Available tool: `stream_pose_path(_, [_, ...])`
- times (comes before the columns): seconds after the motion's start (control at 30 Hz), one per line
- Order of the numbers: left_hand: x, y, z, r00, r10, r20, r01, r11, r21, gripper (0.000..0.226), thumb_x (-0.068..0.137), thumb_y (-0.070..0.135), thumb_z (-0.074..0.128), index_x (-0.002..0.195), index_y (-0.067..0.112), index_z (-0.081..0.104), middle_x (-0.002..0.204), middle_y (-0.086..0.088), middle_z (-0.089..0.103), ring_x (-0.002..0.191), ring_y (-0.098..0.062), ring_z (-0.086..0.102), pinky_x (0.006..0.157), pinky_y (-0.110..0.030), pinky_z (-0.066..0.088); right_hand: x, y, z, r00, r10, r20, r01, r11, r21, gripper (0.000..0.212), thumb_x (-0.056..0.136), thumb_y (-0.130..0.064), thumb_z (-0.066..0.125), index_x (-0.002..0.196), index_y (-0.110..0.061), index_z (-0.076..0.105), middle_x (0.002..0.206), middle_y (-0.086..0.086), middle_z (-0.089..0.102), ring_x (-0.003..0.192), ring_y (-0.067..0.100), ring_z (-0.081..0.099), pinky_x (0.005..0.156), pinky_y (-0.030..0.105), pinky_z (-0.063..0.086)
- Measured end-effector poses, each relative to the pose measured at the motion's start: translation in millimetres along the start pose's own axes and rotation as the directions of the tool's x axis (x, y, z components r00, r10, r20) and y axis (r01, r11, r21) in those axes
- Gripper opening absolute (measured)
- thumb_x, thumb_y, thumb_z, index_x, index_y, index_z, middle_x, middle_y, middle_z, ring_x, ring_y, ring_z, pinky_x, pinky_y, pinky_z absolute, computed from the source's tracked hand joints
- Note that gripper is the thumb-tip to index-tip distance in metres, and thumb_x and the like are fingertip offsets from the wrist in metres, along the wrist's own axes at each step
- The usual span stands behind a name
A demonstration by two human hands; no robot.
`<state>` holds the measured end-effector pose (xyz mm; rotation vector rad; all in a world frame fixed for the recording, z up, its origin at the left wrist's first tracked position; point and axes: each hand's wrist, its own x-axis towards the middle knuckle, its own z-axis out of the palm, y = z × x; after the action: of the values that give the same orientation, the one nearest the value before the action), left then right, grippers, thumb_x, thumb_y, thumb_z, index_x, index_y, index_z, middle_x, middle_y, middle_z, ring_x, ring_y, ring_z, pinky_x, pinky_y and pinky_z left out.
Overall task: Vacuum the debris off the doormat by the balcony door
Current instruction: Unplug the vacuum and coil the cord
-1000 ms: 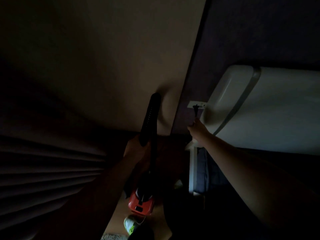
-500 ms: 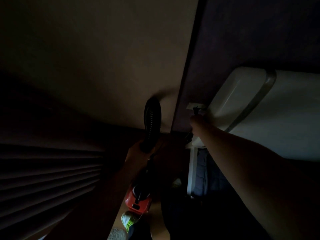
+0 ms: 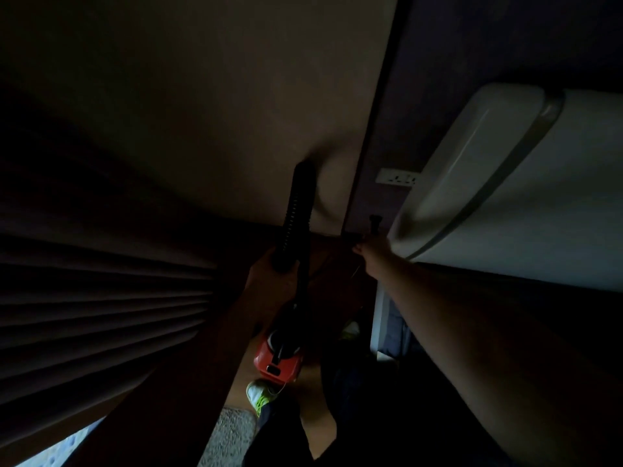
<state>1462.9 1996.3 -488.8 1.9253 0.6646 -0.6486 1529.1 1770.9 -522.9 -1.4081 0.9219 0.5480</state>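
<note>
The room is very dark. My left hand (image 3: 269,274) grips the black ribbed hose (image 3: 296,217) of the vacuum, holding it upright. The red vacuum body (image 3: 278,362) sits on the floor below that hand. My right hand (image 3: 372,254) is stretched out towards the wall and pinches the black plug (image 3: 375,224), which sticks up from my fingers just below the white wall socket (image 3: 399,178). Nothing is in the socket. A corner of the pale doormat (image 3: 229,436) shows at the bottom, near my foot.
A large white fridge (image 3: 505,183) stands close on the right, next to my right arm. Dark pleated curtains (image 3: 101,315) fill the left side. My green and white shoe (image 3: 261,394) stands on the wooden floor beside the vacuum body.
The plug was at the socket before. It is now out of it and lower, still in my right hand. My left hand keeps the hose upright.
</note>
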Motion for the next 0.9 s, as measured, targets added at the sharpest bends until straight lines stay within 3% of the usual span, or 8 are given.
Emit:
stream_pose_path(0.07, [0,-6,-7,1.0,-0.003,0.007,0.003,1.0,0.009,0.066,0.049,0.075,0.071,0.099,0.036,0.054,0.103,-0.006,0.072,0.094,-0.027,0.071,0.088,-0.044,0.057,-22,16,8,0.999,0.051,0.002,-0.051,0.999,-0.008,0.029,0.104,-0.013,0.037,0.125,0.001,0.05,0.096,0.006,0.058,0.07,0.012,0.055,0.056,0.017,0.048])
stream_pose_path(0.13, [4,-19,-16,1.0,0.003,-0.02,-0.004,0.999,-0.032,0.076,0.039,0.084,0.075,0.096,0.036,0.059,0.103,-0.006,0.073,0.094,-0.03,0.072,0.087,-0.048,0.058,-37,17,11,0.998,0.068,0.0,-0.068,0.998,0.002,0.025,0.105,-0.023,0.036,0.11,-0.011,0.057,0.082,-0.002,0.055,0.064,0.009,0.053,0.044,0.012,0.041])
stream_pose_path(0.27, [-8,-32,-38,0.999,0.041,-0.011,-0.041,0.997,-0.06,0.07,0.063,0.059,0.084,0.114,0.015,0.065,0.099,-0.007,0.073,0.087,-0.03,0.072,0.085,-0.047,0.058,-65,18,-5,0.994,0.073,0.08,-0.08,0.993,0.089,0.021,0.101,-0.019,0.044,0.089,-0.022,0.061,0.078,-0.002,0.058,0.074,0.012,0.061,0.087,0.032,0.043])
stream_pose_path(0.43, [-21,-72,-59,0.999,0.04,0.004,-0.038,0.981,-0.191,0.073,0.061,0.049,0.09,0.117,0.012,0.062,0.111,-0.016,0.07,0.093,-0.038,0.07,0.089,-0.055,0.055,-134,30,-18,0.969,-0.006,0.245,-0.055,0.969,0.242,0.021,0.102,-0.011,0.041,0.099,-0.011,0.062,0.09,0.004,0.066,0.092,0.018,0.065,0.102,0.039,0.042])
stream_pose_path(0.5, [-48,-70,-61,0.997,0.071,0.017,-0.066,0.978,-0.199,0.063,0.066,0.043,0.089,0.115,0.013,0.063,0.109,-0.019,0.07,0.086,-0.033,0.071,0.084,-0.05,0.058,-167,46,-16,0.96,-0.06,0.273,-0.005,0.973,0.231,0.024,0.103,-0.015,0.039,0.102,-0.012,0.062,0.097,0.004,0.068,0.097,0.017,0.065,0.105,0.039,0.039])
stream_pose_path(0.57, [-77,-66,-64,0.99,0.124,0.069,-0.104,0.965,-0.241,0.046,0.082,0.018,0.079,0.122,0.008,0.058,0.103,-0.018,0.068,0.073,-0.024,0.069,0.072,-0.04,0.06,-198,67,-10,0.952,-0.117,0.283,0.057,0.976,0.209,0.026,0.104,-0.018,0.036,0.103,-0.015,0.062,0.101,0.003,0.068,0.1,0.015,0.064,0.105,0.037,0.037])
stream_pose_path(0.77, [-113,-73,-71,0.975,0.176,0.132,-0.15,0.97,-0.19,0.047,0.088,0.01,0.072,0.131,0.007,0.054,0.11,-0.014,0.064,0.094,-0.033,0.067,0.089,-0.05,0.056,-263,118,0,0.953,-0.224,0.202,0.217,0.974,0.058,0.025,0.103,-0.025,0.04,0.107,-0.025,0.065,0.123,0.0,0.064,0.122,0.015,0.053,0.109,0.04,0.031])
stream_pose_path(0.9, [-119,-67,-67,0.965,0.196,0.175,-0.168,0.972,-0.164,0.044,0.091,0.01,0.068,0.131,0.002,0.051,0.108,-0.017,0.064,0.092,-0.033,0.067,0.092,-0.052,0.055,-294,125,-8,0.952,-0.279,0.129,0.292,0.951,-0.098,0.025,0.104,-0.028,0.039,0.106,-0.028,0.064,0.122,-0.001,0.061,0.123,0.019,0.052,0.107,0.041,0.034])
